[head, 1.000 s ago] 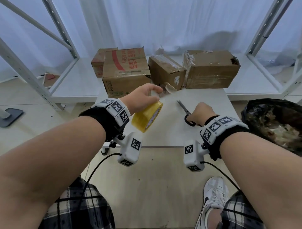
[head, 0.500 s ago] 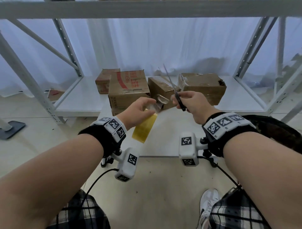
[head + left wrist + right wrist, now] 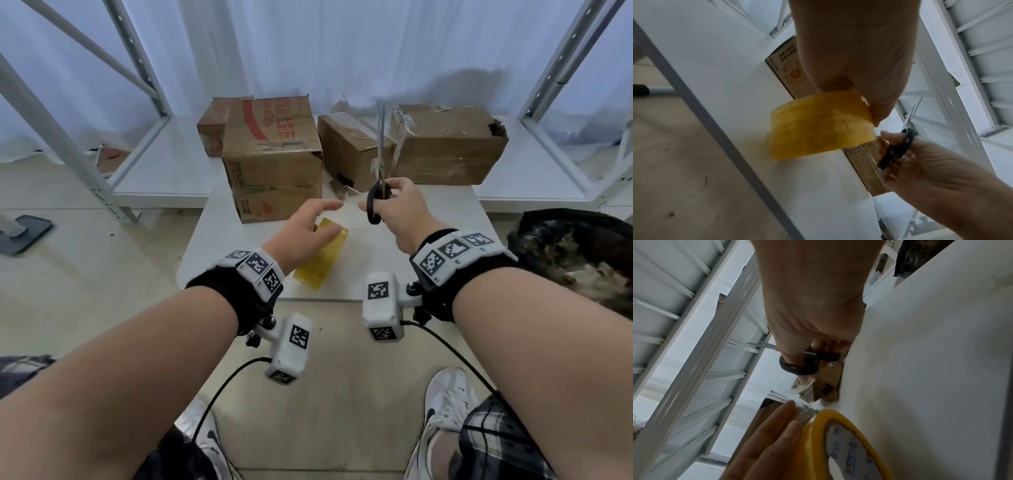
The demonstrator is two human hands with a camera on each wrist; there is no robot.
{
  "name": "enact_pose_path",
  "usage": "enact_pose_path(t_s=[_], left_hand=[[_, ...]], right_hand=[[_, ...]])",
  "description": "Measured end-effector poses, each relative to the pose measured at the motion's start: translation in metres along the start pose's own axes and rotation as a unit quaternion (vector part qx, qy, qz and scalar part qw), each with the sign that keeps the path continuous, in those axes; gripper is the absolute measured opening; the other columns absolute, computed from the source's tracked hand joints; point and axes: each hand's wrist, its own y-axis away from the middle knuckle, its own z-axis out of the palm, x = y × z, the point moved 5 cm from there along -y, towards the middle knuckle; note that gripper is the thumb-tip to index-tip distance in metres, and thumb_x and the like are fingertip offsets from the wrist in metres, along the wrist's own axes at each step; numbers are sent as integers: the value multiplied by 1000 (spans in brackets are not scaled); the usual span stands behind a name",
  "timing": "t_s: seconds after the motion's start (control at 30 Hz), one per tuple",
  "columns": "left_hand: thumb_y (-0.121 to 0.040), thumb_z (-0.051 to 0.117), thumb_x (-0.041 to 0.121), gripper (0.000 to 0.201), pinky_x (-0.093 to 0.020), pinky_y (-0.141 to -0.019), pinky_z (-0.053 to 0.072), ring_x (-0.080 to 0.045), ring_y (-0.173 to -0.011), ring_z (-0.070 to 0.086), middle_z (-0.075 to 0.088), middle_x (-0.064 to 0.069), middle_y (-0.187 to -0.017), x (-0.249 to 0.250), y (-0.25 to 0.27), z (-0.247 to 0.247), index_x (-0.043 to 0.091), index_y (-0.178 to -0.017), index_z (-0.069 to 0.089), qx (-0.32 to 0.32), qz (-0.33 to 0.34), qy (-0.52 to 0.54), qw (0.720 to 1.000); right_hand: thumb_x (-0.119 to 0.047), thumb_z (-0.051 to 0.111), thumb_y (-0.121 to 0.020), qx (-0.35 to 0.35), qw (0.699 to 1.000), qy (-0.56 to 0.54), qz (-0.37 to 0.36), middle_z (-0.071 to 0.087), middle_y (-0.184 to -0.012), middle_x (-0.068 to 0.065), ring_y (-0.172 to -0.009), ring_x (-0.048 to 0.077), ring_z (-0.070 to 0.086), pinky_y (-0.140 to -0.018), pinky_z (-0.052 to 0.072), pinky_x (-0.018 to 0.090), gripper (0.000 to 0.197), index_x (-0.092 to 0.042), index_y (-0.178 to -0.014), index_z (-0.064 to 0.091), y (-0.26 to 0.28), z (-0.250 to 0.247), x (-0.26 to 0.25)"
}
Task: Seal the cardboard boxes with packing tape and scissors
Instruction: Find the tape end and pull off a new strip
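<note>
Scissors (image 3: 379, 161) upright in R grip (image 3: 399, 212).

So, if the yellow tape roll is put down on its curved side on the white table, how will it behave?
The tape roll is round and wide, so on its curved side it would probably roll on the smooth white table. Its core is hollow, so it likely feels light. The left hand holds it easily, so it seems stiff.

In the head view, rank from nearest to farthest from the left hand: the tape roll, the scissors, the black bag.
1. tape roll: in the left hand itself, over the table.
2. scissors: just to its right, blades up, in the right hand.
3. black bag: far right, beside the table.
</note>
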Motion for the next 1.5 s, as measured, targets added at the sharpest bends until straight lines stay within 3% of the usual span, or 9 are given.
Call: enact_pose_path(t_s=[0.23, 0.43, 0.53, 0.6, 0.73, 0.83, 1.0, 1.3, 1.5], left_hand=[[-93, 60, 24, 49, -43, -109, 35, -18, -127, 41, 50, 8, -131, -1, -5, -6, 31, -139, 45, 4, 25, -57, 998], [-91, 60, 6, 52, -13, -94, 39, 1, -106, 52, 51, 2, -124, 5, -7, -9, 21, -139, 47, -4, 45, -9, 999], [-90, 61, 5, 52, -1, -79, 41, -1, -103, 53, 51, 4, -119, 5, -10, -9, 19, -138, 48, -12, 55, -14, 998], [-92, 58, 4, 49, -5, -81, 42, -4, -101, 53, 50, 3, -119, 7, -12, -10, 18, -138, 49, -11, 54, -21, 998], [-94, 52, -1, 43, -26, -97, 46, -17, -108, 52, 50, -3, -120, 5, -17, -18, 13, -135, 53, 7, 36, -12, 999], [-93, 53, -2, 43, -32, -101, 46, -17, -109, 53, 50, -2, -120, 0, -19, -24, 13, -134, 54, 15, 28, -12, 999], [-91, 55, -4, 46, -32, -102, 45, -16, -106, 53, 50, 4, -113, -1, -20, -22, 13, -134, 54, 14, 35, 7, 999], [-91, 55, -4, 46, -30, -100, 47, -16, -105, 54, 48, 2, -116, -3, -21, -23, 15, -133, 54, 17, 26, 6, 999], [-88, 62, 1, 34, -32, -95, 50, -20, -102, 60, 60, -7, -109, -4, -24, -23, 24, -113, 63, -6, 1, 62, 998]], right_hand=[[0, 73, -79, 10, 999, 14, -35, 55, -106, 10, -93, 20, 53, -64, 42, 18, 44, -15, -109, 45, -13, -1, -9], [-19, 77, -80, -4, 998, 28, -52, 55, -110, 9, -97, 19, 53, -74, 43, 20, 44, -14, -109, 44, -7, -13, -17], [-31, 79, -78, -24, 996, 83, -27, 58, -113, 10, -104, 21, 56, -86, 43, 27, 51, -15, -111, 44, -2, -27, -11], [-31, 79, -77, -54, 992, 112, 10, 61, -113, 12, -104, 20, 58, -86, 44, 26, 51, -13, -112, 47, 4, -35, -4], [-39, 74, -81, -65, 974, 215, 44, 67, -105, 15, -85, 16, 56, -62, 37, 23, 41, -12, -105, 55, 19, -56, 4], [-48, 70, -81, -112, 942, 307, 81, 71, -101, 16, -82, 20, 55, -68, 40, 26, 39, -13, -94, 61, 30, -71, 9], [-49, 67, -82, -229, 894, 359, 140, 72, -90, -2, -78, 12, 53, -66, 38, 25, 41, -18, -108, 60, 49, -74, 19], [-46, 70, -81, -250, 904, 325, 119, 73, -87, -4, -74, 10, 53, -55, 34, 21, 38, -21, -107, 60, 51, -54, 22], [-48, 64, -84, -256, 917, 276, 129, 72, -93, -2, -77, 11, 49, -66, 33, 26, 41, -21, -114, 57, 54, -49, 24]])
